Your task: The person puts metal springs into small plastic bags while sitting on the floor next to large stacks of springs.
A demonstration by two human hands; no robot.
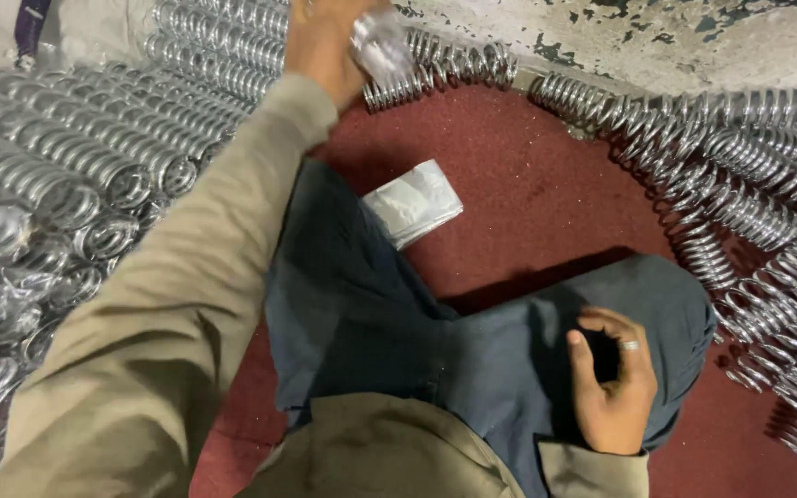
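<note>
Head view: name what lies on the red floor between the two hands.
In the head view, between the left hand and right hand lie a flat white packet and the person's dark-trousered leg.

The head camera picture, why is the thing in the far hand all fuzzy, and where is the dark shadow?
In the head view, the left hand grips a bagged spring smeared by motion blur; the bagged springs at the left edge look soft and glary too; a dark shadow lies on the red floor beside the knee; the right hand looks sharp.
</note>
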